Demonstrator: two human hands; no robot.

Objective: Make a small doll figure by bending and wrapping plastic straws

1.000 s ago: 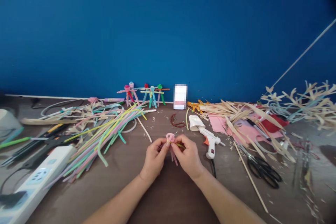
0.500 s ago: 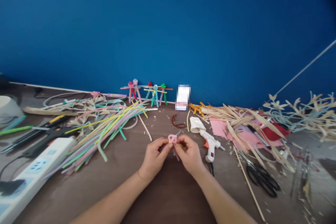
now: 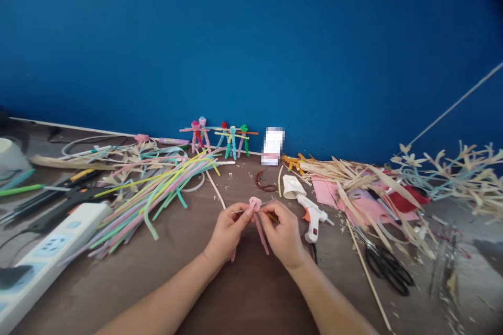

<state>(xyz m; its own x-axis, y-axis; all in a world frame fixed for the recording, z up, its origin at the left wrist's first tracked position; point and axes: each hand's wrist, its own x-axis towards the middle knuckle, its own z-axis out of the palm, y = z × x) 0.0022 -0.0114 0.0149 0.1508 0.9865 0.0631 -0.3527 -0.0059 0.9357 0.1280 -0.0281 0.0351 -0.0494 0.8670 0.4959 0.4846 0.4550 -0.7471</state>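
- Pink pipe cleaner loop (image 3: 255,204): we held it up between our two hands, its long pink ends (image 3: 261,233) hanging down.
- Left hand (image 3: 227,233): closed, we pinched the loop's left side between fingers and thumb.
- Right hand (image 3: 283,235): closed too, we gripped the loop's right side and a thin yellow strand (image 3: 273,218).
- Just right of our right hand, we had a white glue gun (image 3: 313,223) lying on the brown table (image 3: 251,293).
- Left of our hands lay a heap of colored pipe cleaners (image 3: 149,212), beside a white power strip (image 3: 51,257).
- Farther right, we had black scissors (image 3: 386,269) and pink paper (image 3: 326,191).
- Ahead, small pipe cleaner figures (image 3: 220,138) stood against the blue wall (image 3: 251,36).
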